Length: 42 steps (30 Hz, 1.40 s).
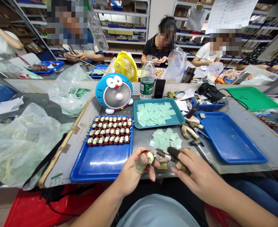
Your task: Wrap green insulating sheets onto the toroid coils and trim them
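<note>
My left hand [132, 171], its thumb wrapped in tan tape, pinches a small wire-wound coil [150, 156] with a cream face and thin metal leads. Close beside the coil, my right hand [198, 167] grips a dark-tipped hand tool [163, 154]; its exact kind is partly hidden by the fingers. Dark covers sit on fingers of that hand. Just beyond both hands lies a loose pile of pale green paper squares [166, 138]. To the left, several rows of similar coils [109, 130] stand in a blue tray [103, 162].
A teal tray [180, 119] of green squares lies behind the pile. A cartoon fan [114, 91], water bottle [147, 78] and phone [159, 89] stand at the back. Right are a hammer [200, 148], pliers [191, 130] and another blue tray [233, 138]. Several co-workers sit opposite.
</note>
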{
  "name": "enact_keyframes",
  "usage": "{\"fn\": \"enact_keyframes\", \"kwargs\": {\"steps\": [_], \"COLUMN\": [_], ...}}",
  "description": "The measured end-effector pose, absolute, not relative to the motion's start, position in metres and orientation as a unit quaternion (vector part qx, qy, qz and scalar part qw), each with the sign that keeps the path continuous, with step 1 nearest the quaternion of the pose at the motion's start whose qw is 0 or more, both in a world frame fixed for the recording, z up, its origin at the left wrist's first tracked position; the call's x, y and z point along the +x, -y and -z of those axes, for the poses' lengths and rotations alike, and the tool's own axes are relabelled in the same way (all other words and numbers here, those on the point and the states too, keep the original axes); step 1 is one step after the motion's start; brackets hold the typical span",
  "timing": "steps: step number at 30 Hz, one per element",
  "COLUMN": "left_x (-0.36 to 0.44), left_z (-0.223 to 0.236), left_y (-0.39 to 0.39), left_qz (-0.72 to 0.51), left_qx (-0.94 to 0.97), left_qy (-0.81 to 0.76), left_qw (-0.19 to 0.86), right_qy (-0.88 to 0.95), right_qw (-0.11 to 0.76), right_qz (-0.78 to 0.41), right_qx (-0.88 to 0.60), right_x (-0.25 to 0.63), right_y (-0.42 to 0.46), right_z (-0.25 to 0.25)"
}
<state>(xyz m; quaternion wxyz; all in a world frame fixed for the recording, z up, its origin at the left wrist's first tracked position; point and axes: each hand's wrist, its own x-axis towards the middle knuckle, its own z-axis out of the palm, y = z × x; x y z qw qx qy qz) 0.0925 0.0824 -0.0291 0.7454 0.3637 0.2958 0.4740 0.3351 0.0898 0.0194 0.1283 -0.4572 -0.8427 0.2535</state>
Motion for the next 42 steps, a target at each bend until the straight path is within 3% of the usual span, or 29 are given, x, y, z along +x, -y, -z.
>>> {"fn": "enact_keyframes", "kwargs": {"steps": [9,15,21,31,42], "left_x": [0.093,0.098,0.098,0.100,0.088], "left_z": [0.026,0.022,0.025,0.015,0.021], "left_y": [-0.077,-0.077,-0.079,-0.075,-0.087], "left_qz": [-0.466,-0.496,-0.509,-0.439,-0.478], "left_qx": [0.382,0.418,0.344,0.249,0.383], "left_qy": [-0.310,-0.382,-0.322,-0.248,-0.329], "left_qw": [0.735,0.659,0.720,0.827,0.718], "right_qy": [0.837,0.863,0.859,0.930,0.852], "right_qw": [0.125,0.167,0.155,0.120,0.137], "right_qz": [-0.275,-0.072,-0.199,-0.109,-0.270], "right_qx": [-0.456,-0.472,-0.446,-0.330,-0.428], "right_x": [0.334,0.328,0.327,0.350,0.333], "right_y": [-0.085,-0.081,-0.097,-0.125,-0.102], "right_z": [-0.018,-0.007,-0.009,-0.015,-0.018]}}
